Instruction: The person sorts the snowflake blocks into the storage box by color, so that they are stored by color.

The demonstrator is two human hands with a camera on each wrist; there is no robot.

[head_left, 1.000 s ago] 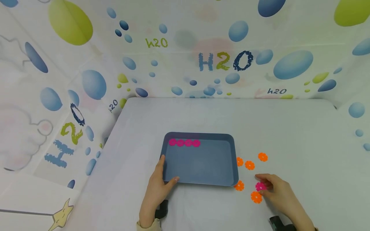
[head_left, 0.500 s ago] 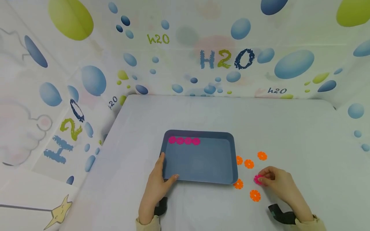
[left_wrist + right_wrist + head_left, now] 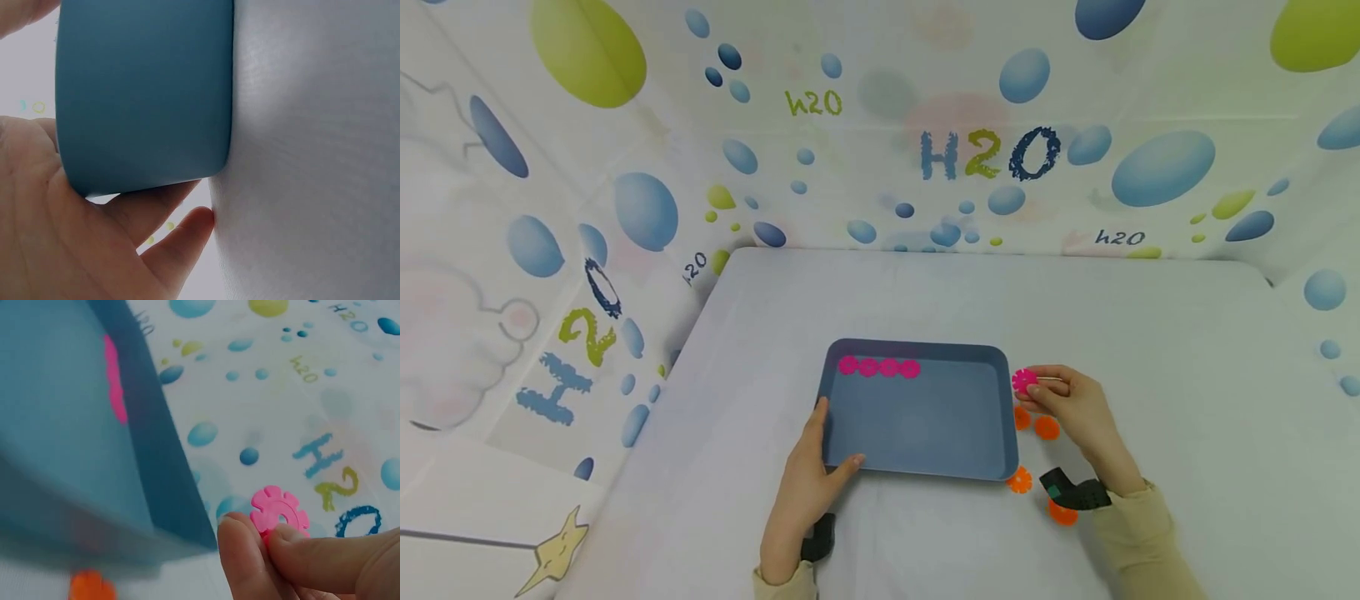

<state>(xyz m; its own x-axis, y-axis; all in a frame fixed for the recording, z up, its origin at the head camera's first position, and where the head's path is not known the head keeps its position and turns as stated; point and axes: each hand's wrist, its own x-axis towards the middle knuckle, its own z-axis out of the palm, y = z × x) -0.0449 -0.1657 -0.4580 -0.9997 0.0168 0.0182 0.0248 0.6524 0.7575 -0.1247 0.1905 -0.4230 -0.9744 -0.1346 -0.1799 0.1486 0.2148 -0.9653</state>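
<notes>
A blue-grey rectangular tray lies on the white table, with a row of several pink flower-shaped plastic discs along its far left inside. My left hand holds the tray's near left corner, thumb at the front edge and fingers along the left side. In the left wrist view the tray's outer wall sits between thumb and fingers. Just outside the tray's right rim, my right hand pinches one pink flower-shaped disc between thumb and fingertips. The right wrist view shows that notched disc tilted up.
Orange flower-shaped discs lie right of the tray; one is by its near right corner. Another orange disc is partly hidden under the right wrist's black camera mount. A patterned curtain hangs behind the table.
My right hand has picked the pink disc off the table and carried it up and left to the tray's right side. The left hand and the tray stay in place.
</notes>
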